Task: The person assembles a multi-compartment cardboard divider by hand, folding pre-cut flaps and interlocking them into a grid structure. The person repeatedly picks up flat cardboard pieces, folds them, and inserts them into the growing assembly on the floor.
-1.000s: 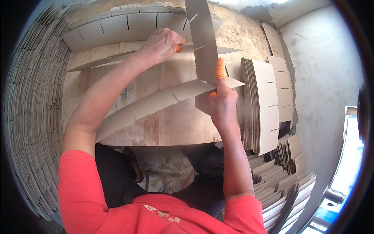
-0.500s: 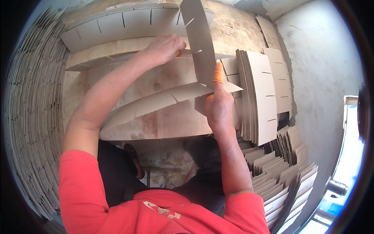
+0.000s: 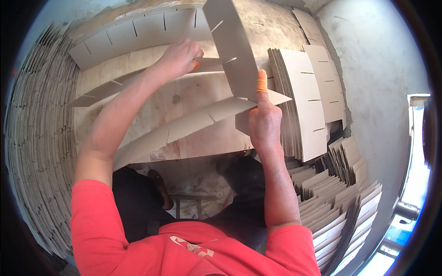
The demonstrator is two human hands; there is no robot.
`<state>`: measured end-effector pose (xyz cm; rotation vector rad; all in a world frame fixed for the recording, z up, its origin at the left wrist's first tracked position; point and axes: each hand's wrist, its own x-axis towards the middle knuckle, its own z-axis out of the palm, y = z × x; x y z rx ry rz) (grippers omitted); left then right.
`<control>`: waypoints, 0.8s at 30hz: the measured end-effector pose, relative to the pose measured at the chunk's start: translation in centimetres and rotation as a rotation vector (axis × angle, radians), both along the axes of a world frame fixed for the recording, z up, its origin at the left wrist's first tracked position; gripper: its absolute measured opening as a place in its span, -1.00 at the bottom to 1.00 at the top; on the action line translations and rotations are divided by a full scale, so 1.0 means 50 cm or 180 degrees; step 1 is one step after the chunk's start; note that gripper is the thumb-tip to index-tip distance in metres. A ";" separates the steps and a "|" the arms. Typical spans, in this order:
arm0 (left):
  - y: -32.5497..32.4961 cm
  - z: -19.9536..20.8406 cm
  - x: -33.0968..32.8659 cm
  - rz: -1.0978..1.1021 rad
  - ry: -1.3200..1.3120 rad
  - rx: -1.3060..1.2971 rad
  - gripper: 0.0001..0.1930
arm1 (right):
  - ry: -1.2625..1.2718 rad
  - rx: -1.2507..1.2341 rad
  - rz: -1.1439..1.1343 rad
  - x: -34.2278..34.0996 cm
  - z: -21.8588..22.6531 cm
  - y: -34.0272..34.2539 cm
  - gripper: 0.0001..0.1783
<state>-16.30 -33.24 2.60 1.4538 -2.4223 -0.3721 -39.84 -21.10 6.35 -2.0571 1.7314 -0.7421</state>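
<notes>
My right hand point(image 3: 265, 122), with orange finger covers on its thumb and a finger, is closed on an upright slotted cardboard strip point(image 3: 234, 50) at its lower end. There the upright piece meets a long near cardboard strip point(image 3: 184, 123), which slants down to the left across the table's front edge. My left hand point(image 3: 179, 59) is closed, fingertips pinching a farther slotted cardboard strip point(image 3: 212, 65) whose right end reaches the upright piece. That strip's left part extends beyond my left forearm. How deeply the slots interlock is hidden.
The wooden table point(image 3: 156, 99) lies beneath. More slotted strips point(image 3: 149, 27) stand along its far side. A stack of slotted cardboard point(image 3: 304, 101) stands at right, with bundled pieces point(image 3: 331, 193) below it. Tall stacked cardboard point(image 3: 39, 138) lines the left; a wall point(image 3: 373, 83) bounds the right.
My left hand has moved a little left with the far strip, whose left end has swung nearer. The upright strip leans slightly more to the left; my right hand keeps its hold.
</notes>
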 end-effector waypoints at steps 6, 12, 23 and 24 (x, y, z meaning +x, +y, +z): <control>0.022 -0.009 -0.003 -0.0069 0.0201 -0.0080 -0.89 | 0.0140 0.0188 -0.0012 -0.015 -0.009 0.013 -0.06; 0.024 0.010 -0.056 -0.0100 0.0101 0.0139 -0.88 | 0.0151 0.0143 0.0300 -0.012 -0.017 -0.002 -0.10; 0.042 0.003 -0.076 -0.0233 0.0384 -0.0105 -0.91 | 0.0203 0.0505 0.0363 -0.020 0.023 0.029 -0.14; 0.045 0.011 -0.085 -0.0271 0.0414 0.0002 -0.90 | 0.0371 0.0506 0.0373 -0.024 0.013 0.026 -0.14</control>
